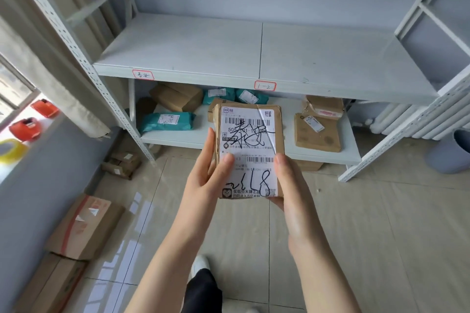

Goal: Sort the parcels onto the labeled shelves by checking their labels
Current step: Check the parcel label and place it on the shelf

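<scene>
Item: brown parcel [250,150], label facing you.
Your left hand [208,173] and right hand [290,183] grip its sides, before the shelf [254,58] tagged 1-2 [265,86].

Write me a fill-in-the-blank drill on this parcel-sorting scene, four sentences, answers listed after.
1. The brown parcel is held by ____ hands, the left hand and the right hand.
2. The shelf tag with the red border reads ____.
3. The upper shelf carries ____ parcels.
4. The soft mailer on the lower shelf is ____ in colour.

Answers: both; 1-2; no; teal
</scene>
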